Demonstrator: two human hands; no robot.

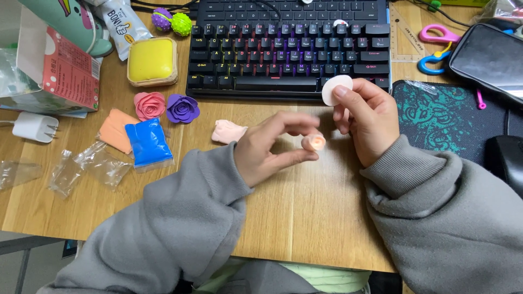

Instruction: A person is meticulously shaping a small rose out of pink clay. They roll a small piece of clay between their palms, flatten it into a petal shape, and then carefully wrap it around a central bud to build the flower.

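My left hand (275, 147) pinches a small rolled bud of pale pink clay (314, 142) between thumb and fingers, just above the wooden desk (305, 218). My right hand (366, 117) holds a thin flat pale clay petal (335, 89) upright between thumb and forefinger, a little above and right of the bud, in front of the keyboard. A lump of the same pale pink clay (228, 132) lies on the desk to the left of my left hand.
A black keyboard (289, 54) spans the back. Finished pink (149, 105) and purple (182, 108) clay roses, blue (148, 144) and orange (114, 129) clay packs, a yellow clay tub (152, 61) and empty wrappers (87, 166) lie left. Scissors (438, 46), a phone (487, 60) and mouse pad (441, 117) sit right.
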